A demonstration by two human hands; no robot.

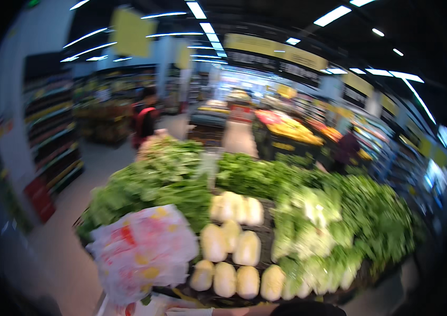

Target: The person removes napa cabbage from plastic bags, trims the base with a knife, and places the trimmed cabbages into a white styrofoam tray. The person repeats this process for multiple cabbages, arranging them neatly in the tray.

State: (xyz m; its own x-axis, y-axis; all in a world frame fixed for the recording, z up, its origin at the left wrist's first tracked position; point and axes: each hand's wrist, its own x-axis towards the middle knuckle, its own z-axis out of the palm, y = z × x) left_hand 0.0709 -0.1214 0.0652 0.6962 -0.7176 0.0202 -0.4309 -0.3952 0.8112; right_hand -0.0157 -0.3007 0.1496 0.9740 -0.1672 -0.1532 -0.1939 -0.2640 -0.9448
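At the bottom edge, my right hand appears in what looks like a white glove, its forearm crossing from the right below a dark sleeve. Only a cut-off part of it shows; its fingers and any hold are hidden. Near it lies a pale printed sheet or bag. My left hand is out of view. Before me, rows of napa cabbages rest on a dark stepped stand. To their left, a stack of thin white plastic bags with red and yellow print lies over leafy greens. Pale leafy lettuce borders the cabbages at right.
Darker leafy greens fill the stand's right side. Beyond stand fruit displays and an aisle. A person in a red and black top is behind the greens at left; another person in dark clothes is at right. Shelves line the left.
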